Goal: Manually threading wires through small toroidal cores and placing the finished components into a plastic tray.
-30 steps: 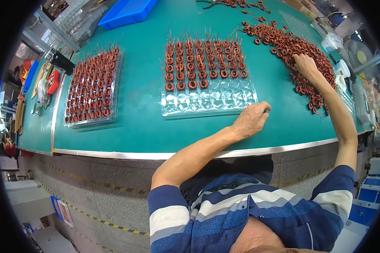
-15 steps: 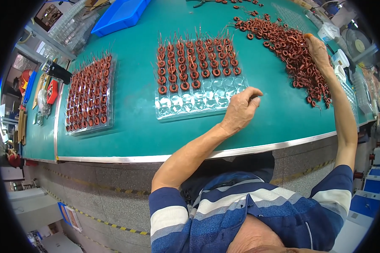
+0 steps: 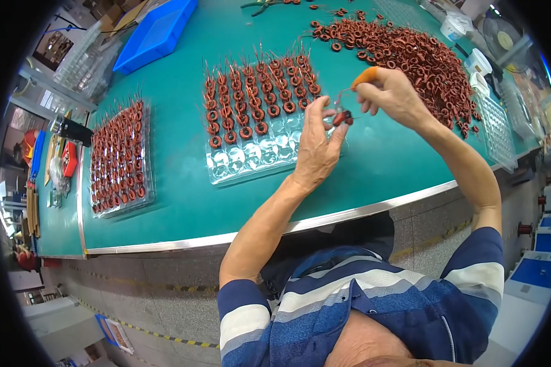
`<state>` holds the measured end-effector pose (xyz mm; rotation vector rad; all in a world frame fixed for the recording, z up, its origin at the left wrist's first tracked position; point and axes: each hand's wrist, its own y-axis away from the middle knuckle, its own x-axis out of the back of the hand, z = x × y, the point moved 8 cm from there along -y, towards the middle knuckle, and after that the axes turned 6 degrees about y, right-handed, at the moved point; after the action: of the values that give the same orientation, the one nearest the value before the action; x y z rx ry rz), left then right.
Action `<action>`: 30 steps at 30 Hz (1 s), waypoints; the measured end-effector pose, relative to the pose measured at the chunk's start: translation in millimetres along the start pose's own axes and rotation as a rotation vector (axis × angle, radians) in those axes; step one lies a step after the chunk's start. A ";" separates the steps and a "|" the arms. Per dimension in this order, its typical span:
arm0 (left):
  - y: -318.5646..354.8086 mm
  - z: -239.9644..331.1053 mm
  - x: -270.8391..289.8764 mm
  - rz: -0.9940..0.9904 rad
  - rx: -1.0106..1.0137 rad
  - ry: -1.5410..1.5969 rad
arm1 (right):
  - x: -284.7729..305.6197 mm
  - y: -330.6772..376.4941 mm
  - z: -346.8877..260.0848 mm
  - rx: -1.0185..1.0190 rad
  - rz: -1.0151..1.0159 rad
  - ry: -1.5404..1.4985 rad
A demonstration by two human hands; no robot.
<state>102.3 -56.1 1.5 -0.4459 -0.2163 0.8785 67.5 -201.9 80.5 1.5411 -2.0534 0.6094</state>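
Note:
Between the fingertips of my left hand (image 3: 315, 147) is a copper-wound ring coil (image 3: 341, 118), held above the right edge of the middle clear plastic tray (image 3: 251, 164). Close by on the right, my right hand (image 3: 397, 99) wears an orange finger cover and pinches at a thin wire lead of that coil. Rows of the same coils (image 3: 251, 98) stand in the tray's far pockets, their wires pointing up; the near pockets hold none. Beyond my right hand spreads a big loose pile of coils (image 3: 425, 67).
A second tray full of coils (image 3: 119, 156) stands at the left, beside a black cylinder (image 3: 73, 130). A blue bin (image 3: 156, 37) and green-handled pliers (image 3: 260, 7) lie at the back. White tubs (image 3: 476, 61) and an unfilled clear tray (image 3: 496, 131) line the right side.
My right hand has come back from the pile toward my left hand. A coil is now between them. My left hand has moved left and away from me, and the view has shifted.

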 end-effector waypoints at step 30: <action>1.4 -15.8 -20.9 -0.107 0.318 0.434 | -15.9 29.0 26.8 -0.120 -0.129 -0.060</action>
<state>94.1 -76.2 -13.1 -0.3137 0.2932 0.6766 40.0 -199.1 48.0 1.6233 -1.9770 0.3893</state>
